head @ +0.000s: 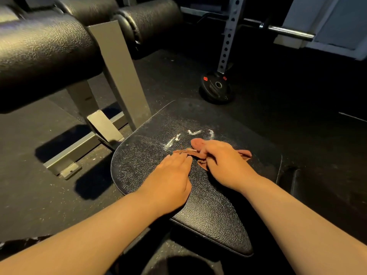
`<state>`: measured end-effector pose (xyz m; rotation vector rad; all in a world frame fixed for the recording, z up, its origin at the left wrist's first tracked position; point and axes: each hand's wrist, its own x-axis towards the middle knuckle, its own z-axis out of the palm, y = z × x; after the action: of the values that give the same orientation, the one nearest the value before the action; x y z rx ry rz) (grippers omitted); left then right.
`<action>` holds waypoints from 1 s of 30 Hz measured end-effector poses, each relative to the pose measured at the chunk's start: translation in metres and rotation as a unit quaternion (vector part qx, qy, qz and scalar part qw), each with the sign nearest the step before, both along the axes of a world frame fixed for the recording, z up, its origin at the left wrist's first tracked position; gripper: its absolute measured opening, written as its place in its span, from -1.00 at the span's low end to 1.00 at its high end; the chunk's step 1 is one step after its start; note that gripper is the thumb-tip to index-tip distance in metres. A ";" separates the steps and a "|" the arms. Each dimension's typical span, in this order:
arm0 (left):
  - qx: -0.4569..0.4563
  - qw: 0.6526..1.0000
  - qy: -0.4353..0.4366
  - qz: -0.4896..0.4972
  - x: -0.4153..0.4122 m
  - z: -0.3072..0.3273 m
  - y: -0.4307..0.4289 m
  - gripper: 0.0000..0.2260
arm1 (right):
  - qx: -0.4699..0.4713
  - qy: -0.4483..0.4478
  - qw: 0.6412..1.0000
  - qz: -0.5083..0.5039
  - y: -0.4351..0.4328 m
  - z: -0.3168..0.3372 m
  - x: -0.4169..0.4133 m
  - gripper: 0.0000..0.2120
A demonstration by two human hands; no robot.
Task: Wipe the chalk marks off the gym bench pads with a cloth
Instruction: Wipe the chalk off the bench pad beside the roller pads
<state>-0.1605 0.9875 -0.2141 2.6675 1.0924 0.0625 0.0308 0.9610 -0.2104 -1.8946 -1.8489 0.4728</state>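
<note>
A black leather bench pad (208, 205) lies in the middle of the view. White chalk marks (190, 136) streak its far part. A reddish-brown cloth (245, 154) is bunched on the pad just below the marks. My right hand (224, 161) lies over the cloth, fingers curled into its folds. My left hand (170, 179) rests flat on the pad beside it, fingertips touching the cloth's left edge. Most of the cloth is hidden under my right hand.
Black roller pads (45, 54) on a grey steel frame (119, 76) stand at the upper left. A weight plate (216, 89) leans at the foot of a perforated rack upright (228, 34). A barbell end (292, 32) shows at the upper right. Dark rubber floor surrounds the pad.
</note>
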 end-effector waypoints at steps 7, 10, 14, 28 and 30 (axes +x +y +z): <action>-0.009 1.000 0.016 -0.004 -0.001 0.001 -0.003 -0.46 | 0.000 -0.033 0.981 -0.191 0.001 -0.011 0.005 -0.72; -0.007 1.000 -0.003 -0.006 -0.002 -0.002 0.000 -0.49 | -0.050 0.153 0.984 -0.079 -0.003 0.004 -0.015 -0.54; -0.003 1.000 0.002 -0.004 -0.001 -0.003 0.002 -0.57 | 0.005 0.169 0.968 -0.188 -0.007 0.014 -0.010 -0.70; -0.002 0.998 -0.007 0.069 -0.002 0.002 0.002 -0.57 | -0.042 0.129 0.982 -0.133 0.001 -0.001 0.008 -0.59; -0.008 0.998 -0.004 0.064 -0.004 0.001 0.002 -0.54 | -0.004 0.118 0.968 -0.220 0.002 -0.008 0.011 -0.72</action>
<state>-0.1649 0.9895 -0.2128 2.5773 1.2552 0.0873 0.0417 0.9626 -0.2184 -2.0735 -1.2295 0.5222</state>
